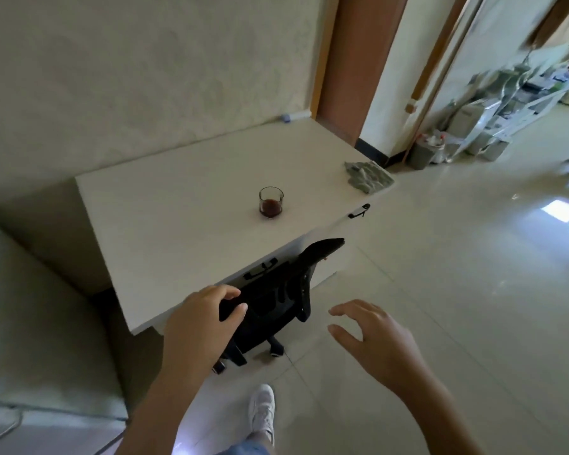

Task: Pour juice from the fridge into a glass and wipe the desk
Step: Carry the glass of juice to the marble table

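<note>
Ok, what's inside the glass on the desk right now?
The glass holds a shallow layer of dark reddish-brown liquid at the bottom; most of it is empty. It stands upright on the white desk. Nothing else shows inside it.

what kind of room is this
Probably a home room used as a study: a white desk with drawers against the wall, a black swivel chair tucked under it, and a tiled floor leading to a cluttered hallway.

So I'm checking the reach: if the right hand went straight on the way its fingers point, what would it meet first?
Probably the black office chair: the right hand is open, fingers aimed left towards its backrest. Depth is unclear, so it might pass just in front.
</note>
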Tool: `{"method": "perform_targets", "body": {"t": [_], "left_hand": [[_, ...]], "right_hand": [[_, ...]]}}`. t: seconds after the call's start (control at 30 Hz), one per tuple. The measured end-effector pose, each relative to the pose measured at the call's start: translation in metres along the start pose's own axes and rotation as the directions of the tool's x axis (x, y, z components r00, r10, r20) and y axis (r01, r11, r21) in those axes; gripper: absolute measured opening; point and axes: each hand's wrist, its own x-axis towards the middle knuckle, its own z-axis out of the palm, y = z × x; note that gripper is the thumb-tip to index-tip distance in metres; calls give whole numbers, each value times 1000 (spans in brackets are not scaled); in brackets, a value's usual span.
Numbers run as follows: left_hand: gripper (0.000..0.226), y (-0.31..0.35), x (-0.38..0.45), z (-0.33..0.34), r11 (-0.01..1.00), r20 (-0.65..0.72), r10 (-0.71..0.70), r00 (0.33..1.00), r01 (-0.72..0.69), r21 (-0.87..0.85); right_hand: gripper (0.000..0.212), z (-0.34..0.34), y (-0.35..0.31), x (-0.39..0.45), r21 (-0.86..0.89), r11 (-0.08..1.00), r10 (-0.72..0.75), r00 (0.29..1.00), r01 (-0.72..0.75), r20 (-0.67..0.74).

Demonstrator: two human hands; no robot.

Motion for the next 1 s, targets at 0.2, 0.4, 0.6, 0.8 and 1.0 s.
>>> {"method": "perform_targets", "body": {"t": [0.2,0.4,0.6,0.8,1.0], "left_hand": [[23,6,85,14,998,-29,-53,998,54,25],[24,9,167,11,995,-91,-55,994,62,79],[21,2,205,25,982,-137,-187,973,189,2],[31,18,227,56,929,-181,-371,911,361,-83],[39,42,238,90,833,-230,-553,801,535,-142]], "right_hand": [[30,-12,3,110,-5,995,-101,993,101,56],[28,-18,-2,210,14,977,-212,974,211,81],[28,-10,-1,309,28,933,-359,919,359,164],[47,5,12,408,37,871,-485,845,490,227],[74,32,23,477,10,838,-501,763,545,408]]}}
